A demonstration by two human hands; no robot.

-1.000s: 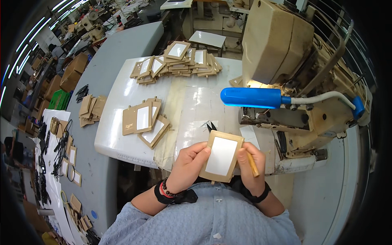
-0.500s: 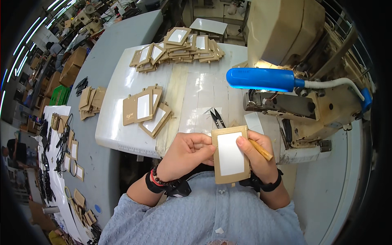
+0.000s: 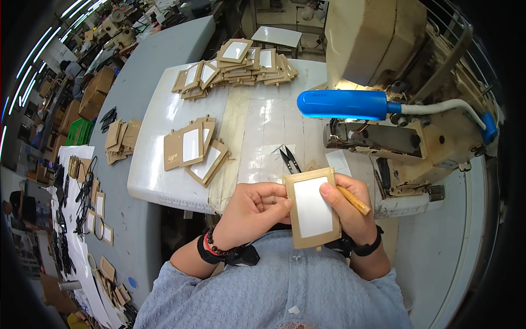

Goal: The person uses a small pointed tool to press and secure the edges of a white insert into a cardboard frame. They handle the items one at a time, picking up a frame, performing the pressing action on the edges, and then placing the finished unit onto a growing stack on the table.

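left hand (image 3: pixel 253 211) pinching tan card holder (image 3: pixel 313 208) at its left edge, right hand (image 3: pixel 345 205) gripping its right side plus wooden stick (image 3: pixel 354 200)

The person wears a pale blue-grey short-sleeved shirt (image 3: pixel 285 290). Just behind the left hand (image 3: pixel 255 211) sit a dark beaded bracelet with red beads (image 3: pixel 211 247) and a black wrist strap (image 3: pixel 241 255); behind the right hand (image 3: pixel 342 205), a black wristband (image 3: pixel 364 247).

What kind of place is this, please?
Probably a sewing workshop or small factory. An industrial sewing machine with a blue lamp stands at the white table, stacks of tan window holders lie ready, and both hands grip one tan holder.
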